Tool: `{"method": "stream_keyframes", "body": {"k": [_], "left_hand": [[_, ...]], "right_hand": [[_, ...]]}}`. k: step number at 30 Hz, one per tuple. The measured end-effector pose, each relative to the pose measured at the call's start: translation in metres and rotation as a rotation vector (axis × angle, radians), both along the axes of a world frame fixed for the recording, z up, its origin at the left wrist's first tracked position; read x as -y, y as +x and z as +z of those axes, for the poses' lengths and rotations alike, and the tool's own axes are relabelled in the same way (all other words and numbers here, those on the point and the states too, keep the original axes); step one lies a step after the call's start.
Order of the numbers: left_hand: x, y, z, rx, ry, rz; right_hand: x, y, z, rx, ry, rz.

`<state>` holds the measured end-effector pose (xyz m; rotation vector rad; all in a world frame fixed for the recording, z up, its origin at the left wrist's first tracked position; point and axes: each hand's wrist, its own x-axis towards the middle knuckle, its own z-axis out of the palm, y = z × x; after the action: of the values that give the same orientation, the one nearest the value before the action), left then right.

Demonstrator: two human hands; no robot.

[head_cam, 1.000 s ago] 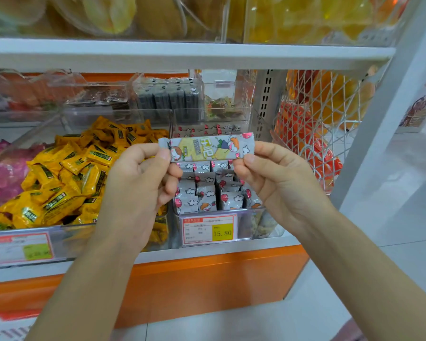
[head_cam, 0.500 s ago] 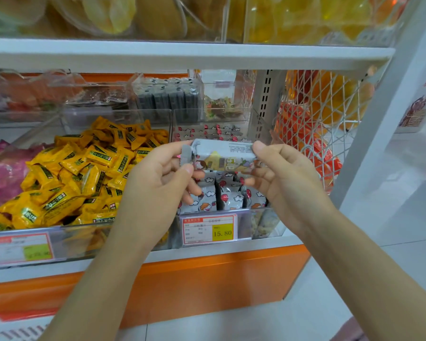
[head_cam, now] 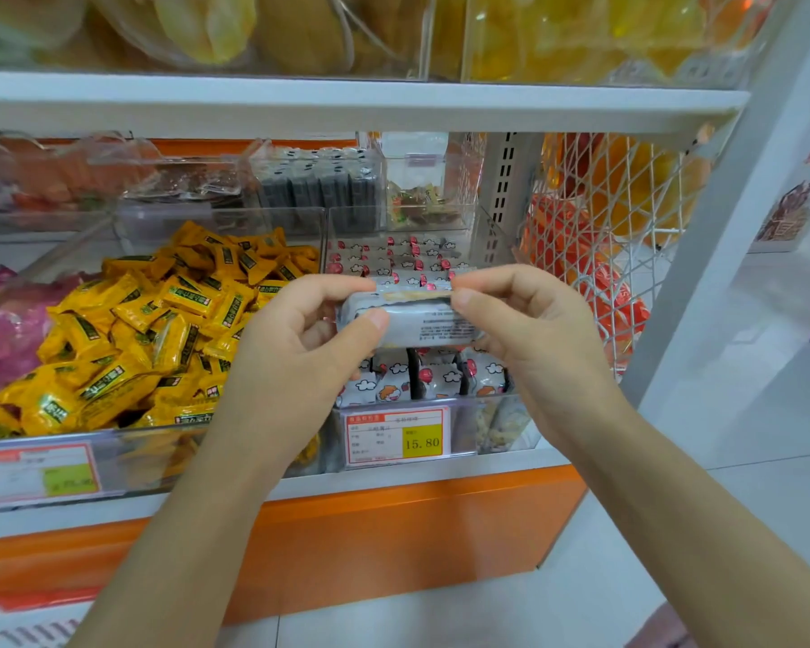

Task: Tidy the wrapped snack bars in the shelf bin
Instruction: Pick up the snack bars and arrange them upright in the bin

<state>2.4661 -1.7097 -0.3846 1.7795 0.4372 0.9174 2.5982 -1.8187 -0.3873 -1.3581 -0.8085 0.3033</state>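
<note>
Pinching one bar [head_cam: 422, 322] by its ends with left hand [head_cam: 300, 348] and right hand [head_cam: 534, 334] (small print facing up), above the bin [head_cam: 496, 423].

One wrapped snack bar [head_cam: 412, 320] is pinched above the price tag marked 15.80 [head_cam: 397, 438], and two hands are counted on it: the left hand [head_cam: 300, 348] and the right hand [head_cam: 529, 329]. Directly above that tag, four upright bars [head_cam: 433, 381] can be made out in the front row of one clear bin [head_cam: 496, 423]; the rows behind overlap too much to be counted. One second price tag [head_cam: 36, 474] is seen far to its left. The yellow sweets [head_cam: 160, 329] up and left of it are heaped beyond counting.
</note>
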Motion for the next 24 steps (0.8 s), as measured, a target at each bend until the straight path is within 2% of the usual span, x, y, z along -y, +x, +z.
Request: {"method": "stream_keyframes", "body": {"k": [6,10,15,18,21,24], "left_hand": [[0.006,0.004,-0.004,-0.062,0.065,0.0],[0.004,0.006,-0.005,-0.06,-0.008,0.073],[0.003,0.007,-0.007,-0.078,0.008,0.14],[0.001,0.008,-0.006,-0.051,-0.017,0.183],[-0.002,0.008,-0.006,-0.025,-0.031,0.184],[0.001,0.011,-0.005,-0.009,-0.004,0.16]], "right_hand": [[0.0,-0.005,0.001,0.1,0.04,-0.124],[0.0,-0.008,0.001,0.121,0.029,-0.107],[-0.001,-0.01,0.001,0.114,0.056,-0.052],[0.002,-0.004,0.001,0.08,0.026,0.105],[0.005,0.003,0.003,0.169,-0.046,0.219],[0.007,0.008,0.005,0.177,-0.003,0.06]]}}
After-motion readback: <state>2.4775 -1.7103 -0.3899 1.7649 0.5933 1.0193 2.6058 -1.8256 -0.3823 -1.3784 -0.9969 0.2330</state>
